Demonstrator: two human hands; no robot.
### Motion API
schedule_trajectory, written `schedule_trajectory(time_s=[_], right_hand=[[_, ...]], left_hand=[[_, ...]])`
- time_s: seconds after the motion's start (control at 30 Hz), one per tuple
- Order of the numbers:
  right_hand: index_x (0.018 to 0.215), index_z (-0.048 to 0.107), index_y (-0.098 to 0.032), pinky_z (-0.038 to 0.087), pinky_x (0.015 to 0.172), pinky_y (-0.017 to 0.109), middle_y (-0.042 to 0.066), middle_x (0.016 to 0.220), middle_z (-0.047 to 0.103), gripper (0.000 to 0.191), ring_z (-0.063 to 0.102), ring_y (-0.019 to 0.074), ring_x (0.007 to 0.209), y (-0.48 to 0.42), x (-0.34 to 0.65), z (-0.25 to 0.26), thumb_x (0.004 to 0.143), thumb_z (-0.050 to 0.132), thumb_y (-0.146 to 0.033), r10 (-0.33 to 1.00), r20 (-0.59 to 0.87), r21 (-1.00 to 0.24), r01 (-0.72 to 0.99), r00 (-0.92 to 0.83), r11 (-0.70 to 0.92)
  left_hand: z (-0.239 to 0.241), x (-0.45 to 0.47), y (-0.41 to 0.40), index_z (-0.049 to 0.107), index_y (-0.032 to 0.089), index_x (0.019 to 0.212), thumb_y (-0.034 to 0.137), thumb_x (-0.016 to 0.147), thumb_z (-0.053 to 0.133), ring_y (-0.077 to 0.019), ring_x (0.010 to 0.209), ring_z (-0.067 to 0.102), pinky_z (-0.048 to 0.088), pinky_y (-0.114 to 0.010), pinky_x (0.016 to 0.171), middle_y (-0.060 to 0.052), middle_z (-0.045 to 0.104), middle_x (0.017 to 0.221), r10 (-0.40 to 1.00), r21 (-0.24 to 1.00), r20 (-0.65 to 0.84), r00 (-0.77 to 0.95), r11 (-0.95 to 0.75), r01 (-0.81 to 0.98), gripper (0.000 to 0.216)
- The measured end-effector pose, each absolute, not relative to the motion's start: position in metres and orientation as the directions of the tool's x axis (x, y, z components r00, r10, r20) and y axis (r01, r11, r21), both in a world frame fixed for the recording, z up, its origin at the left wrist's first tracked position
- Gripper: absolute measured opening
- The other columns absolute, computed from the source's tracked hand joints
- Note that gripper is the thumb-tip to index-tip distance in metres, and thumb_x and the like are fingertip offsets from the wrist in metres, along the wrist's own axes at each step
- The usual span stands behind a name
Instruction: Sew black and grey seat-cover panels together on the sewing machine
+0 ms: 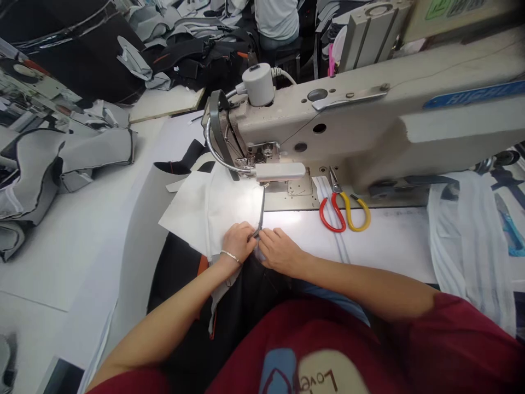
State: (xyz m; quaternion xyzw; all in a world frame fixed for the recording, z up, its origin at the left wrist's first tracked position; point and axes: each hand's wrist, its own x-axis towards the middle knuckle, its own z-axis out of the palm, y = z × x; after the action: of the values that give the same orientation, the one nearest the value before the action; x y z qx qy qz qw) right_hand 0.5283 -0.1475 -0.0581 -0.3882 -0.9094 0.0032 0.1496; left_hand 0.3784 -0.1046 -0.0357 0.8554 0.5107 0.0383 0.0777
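Head view: left hand (238, 242) and right hand (281, 251) close together, not quite touching, fingers pinching the black-bound edge (260, 219) of a white fabric panel (209, 210) before the sewing machine (328, 120) head. Black garment piece (246, 290) bunched below. Red-and-yellow scissors (344, 212) alongside. Stitching done or left: too small to tell.

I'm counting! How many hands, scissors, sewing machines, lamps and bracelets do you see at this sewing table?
Hands: 2 (left hand, right hand)
Scissors: 1 (pair of scissors with red and yellow handles)
Sewing machines: 1 (sewing machine)
Lamps: 1 (gooseneck lamp)
Bracelets: 1 (bracelet)
Total: 6
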Motion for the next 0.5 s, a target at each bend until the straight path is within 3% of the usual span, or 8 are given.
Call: schedule_trajectory(time_s=[0.33, 0.5], right_hand=[[0.11, 0.045, 0.004, 0.029, 0.087, 0.045, 0.023, 0.109, 0.05, 0.044, 0.041, 0.0292, 0.105, -0.15, 0.526, -0.074, 0.085, 0.033, -0.032, 0.62, 0.356, -0.038, 0.652, -0.699, 0.757], [0.109, 0.045, 0.004, 0.029, 0.086, 0.045, 0.023, 0.109, 0.051, 0.037, 0.04, 0.03, 0.105, -0.149, 0.523, -0.071, 0.082, 0.034, -0.018, 0.605, 0.321, -0.009, 0.637, -0.729, 0.771]], left_hand=[[-0.034, 0.374, -0.103, 0.058, 0.017, 0.063, 0.01, 0.066, 0.048, -0.0138, 0.073, 0.054, 0.045, -0.026, 0.07, 0.0, 0.061, 0.078, 0.886, 0.321, 0.02, 0.464, -0.445, 0.836, 0.013], [-0.035, 0.375, -0.107, 0.059, 0.017, 0.065, 0.009, 0.066, 0.048, -0.0147, 0.079, 0.054, 0.045, -0.027, 0.073, -0.001, 0.061, 0.087, 0.881, 0.321, 0.092, 0.463, -0.467, 0.824, 0.013]])
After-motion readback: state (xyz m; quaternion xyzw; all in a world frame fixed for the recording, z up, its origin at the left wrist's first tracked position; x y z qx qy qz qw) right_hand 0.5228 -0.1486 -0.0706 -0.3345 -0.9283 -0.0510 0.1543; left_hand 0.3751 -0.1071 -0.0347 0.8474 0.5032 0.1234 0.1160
